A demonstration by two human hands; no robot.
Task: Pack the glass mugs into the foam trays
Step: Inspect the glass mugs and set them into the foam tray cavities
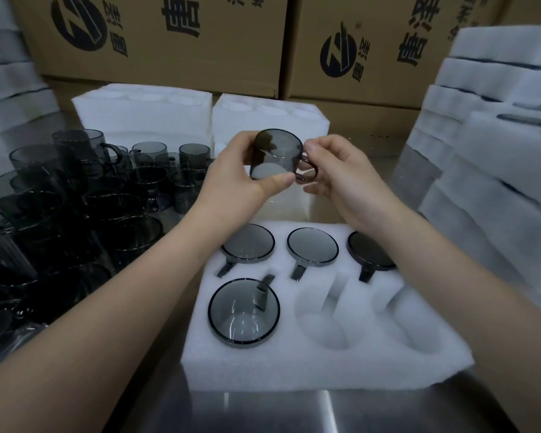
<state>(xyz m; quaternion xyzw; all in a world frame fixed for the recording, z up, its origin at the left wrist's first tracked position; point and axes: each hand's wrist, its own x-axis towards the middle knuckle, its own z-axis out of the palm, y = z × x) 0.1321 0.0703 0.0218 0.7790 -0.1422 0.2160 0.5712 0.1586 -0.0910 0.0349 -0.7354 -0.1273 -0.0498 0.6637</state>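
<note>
A smoky grey glass mug (277, 154) is held in the air above the far edge of a white foam tray (322, 367). My left hand (235, 176) grips the mug's body, thumb near its base. My right hand (334, 173) pinches its handle. The tray holds several mugs: three in the far row (249, 245) (312, 246) (370, 250) and one at the near left (243, 310). Two near pockets (322, 317) (409, 323) hold nothing.
Many loose grey mugs (75, 207) crowd the steel table (294, 410) at the left. Foam tray stacks stand behind (144, 117) (269, 120), at the right (497, 151) and far left (7, 82). Cardboard boxes (156, 35) line the back.
</note>
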